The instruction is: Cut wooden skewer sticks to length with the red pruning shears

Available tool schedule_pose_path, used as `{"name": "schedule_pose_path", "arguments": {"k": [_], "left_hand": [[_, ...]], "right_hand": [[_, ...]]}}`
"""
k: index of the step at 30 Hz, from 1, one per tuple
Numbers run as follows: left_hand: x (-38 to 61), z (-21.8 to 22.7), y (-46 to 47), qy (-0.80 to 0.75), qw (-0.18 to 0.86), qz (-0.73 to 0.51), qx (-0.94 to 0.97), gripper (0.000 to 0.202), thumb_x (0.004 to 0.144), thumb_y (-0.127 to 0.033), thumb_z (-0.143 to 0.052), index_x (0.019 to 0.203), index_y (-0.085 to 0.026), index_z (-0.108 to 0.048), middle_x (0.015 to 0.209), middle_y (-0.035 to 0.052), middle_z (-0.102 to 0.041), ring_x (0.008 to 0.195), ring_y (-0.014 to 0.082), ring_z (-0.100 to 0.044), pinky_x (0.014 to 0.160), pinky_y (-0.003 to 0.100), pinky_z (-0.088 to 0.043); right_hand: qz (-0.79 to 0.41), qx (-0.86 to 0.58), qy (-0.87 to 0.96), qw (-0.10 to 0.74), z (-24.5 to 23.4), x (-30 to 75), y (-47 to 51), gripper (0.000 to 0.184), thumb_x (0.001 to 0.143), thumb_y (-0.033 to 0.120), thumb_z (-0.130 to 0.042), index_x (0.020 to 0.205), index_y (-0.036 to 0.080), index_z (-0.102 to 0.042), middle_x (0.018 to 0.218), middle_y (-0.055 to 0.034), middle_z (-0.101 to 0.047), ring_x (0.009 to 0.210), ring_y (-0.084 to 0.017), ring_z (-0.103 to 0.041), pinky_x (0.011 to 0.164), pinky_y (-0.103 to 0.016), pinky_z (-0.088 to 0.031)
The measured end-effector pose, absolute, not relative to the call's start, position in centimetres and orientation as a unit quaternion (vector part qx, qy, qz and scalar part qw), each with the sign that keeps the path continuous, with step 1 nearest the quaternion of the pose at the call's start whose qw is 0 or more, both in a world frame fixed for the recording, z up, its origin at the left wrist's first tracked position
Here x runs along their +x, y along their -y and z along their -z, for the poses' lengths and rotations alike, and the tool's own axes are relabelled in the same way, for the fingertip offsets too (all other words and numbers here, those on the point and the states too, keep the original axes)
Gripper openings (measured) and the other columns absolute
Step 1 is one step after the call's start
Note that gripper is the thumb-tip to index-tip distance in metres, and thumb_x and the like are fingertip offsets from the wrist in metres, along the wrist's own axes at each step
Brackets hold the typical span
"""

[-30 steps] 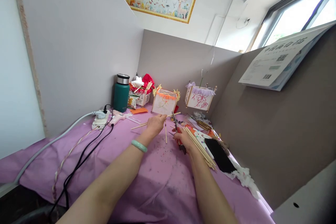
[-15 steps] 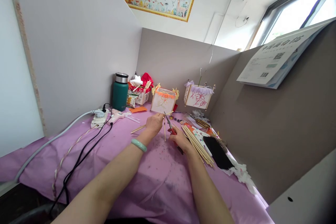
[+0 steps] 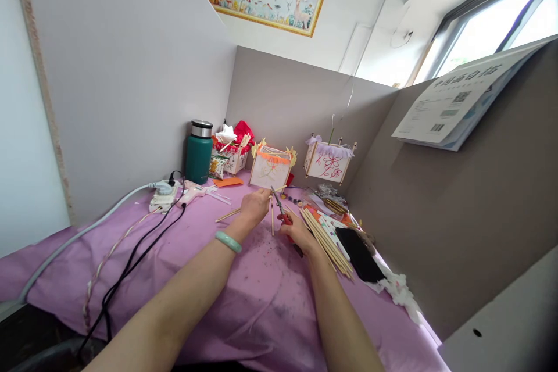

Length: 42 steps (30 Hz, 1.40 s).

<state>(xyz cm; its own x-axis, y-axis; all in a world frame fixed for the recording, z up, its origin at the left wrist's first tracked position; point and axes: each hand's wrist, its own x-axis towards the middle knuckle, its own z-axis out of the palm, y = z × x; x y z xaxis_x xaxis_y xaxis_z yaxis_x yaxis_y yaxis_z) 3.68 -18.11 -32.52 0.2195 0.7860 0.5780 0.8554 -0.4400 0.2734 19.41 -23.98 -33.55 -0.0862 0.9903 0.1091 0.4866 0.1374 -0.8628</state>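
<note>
The right hand wraps most of the red handles of the scissors, hiding how they are gripped, and the left hand hides the middle of a thin wooden stick. Both forearms run off the near edge of the view. The specks on the purple cloth are too small to identify, as are the small items heaped at far right. The small print on the booklet on the right wall is unreadable, and the crowded contents of the box at far left cannot be told apart.
</note>
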Motion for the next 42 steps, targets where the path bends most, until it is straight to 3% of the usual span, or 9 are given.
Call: {"name": "schedule_pose_path", "arguments": {"k": [20, 26, 38, 42], "left_hand": [[3.7, 32.4, 18.3, 0.532, 0.053, 0.330, -0.778, 0.029, 0.091, -0.030, -0.037, 0.109, -0.023, -0.058, 0.099, 0.0063, -0.065, 0.089, 0.0191, -0.061, 0.072, 0.028, -0.043], [3.6, 32.6, 18.1, 0.540, 0.035, 0.347, -0.766, 0.029, 0.091, -0.031, -0.038, 0.111, -0.024, -0.057, 0.098, 0.0074, -0.066, 0.089, 0.0190, -0.061, 0.074, 0.029, -0.043], [3.2, 32.3, 17.5, 0.526, 0.045, 0.342, -0.778, 0.029, 0.091, -0.032, -0.038, 0.099, -0.024, -0.065, 0.091, 0.0066, -0.070, 0.084, 0.0172, -0.063, 0.071, 0.026, -0.040], [2.9, 31.9, 17.7, 0.529, 0.037, 0.332, -0.780, 0.032, 0.091, -0.036, -0.036, 0.097, -0.026, -0.066, 0.090, 0.0063, -0.070, 0.082, 0.0172, -0.063, 0.069, 0.026, -0.040]], "right_hand": [[-0.329, -0.553, 0.666, 0.378, 33.2, 19.3, 24.3, 0.044, 0.056, 0.022, -0.051, 0.099, 0.016, -0.057, 0.082, -0.0001, -0.053, 0.068, -0.014, -0.046, 0.056, -0.024, -0.033], [-0.348, -0.559, 0.655, 0.369, 33.4, 19.3, 24.2, 0.045, 0.056, 0.021, -0.053, 0.102, 0.017, -0.055, 0.071, 0.0031, -0.049, 0.058, -0.012, -0.041, 0.050, -0.023, -0.030], [-0.327, -0.566, 0.662, 0.366, 32.7, 19.2, 24.5, 0.040, 0.056, 0.023, -0.057, 0.095, 0.016, -0.057, 0.085, -0.0006, -0.056, 0.069, -0.014, -0.047, 0.057, -0.024, -0.033], [-0.330, -0.566, 0.665, 0.359, 32.3, 19.0, 24.9, 0.041, 0.056, 0.022, -0.057, 0.096, 0.016, -0.057, 0.081, 0.0002, -0.055, 0.066, -0.013, -0.046, 0.056, -0.024, -0.033]]}}
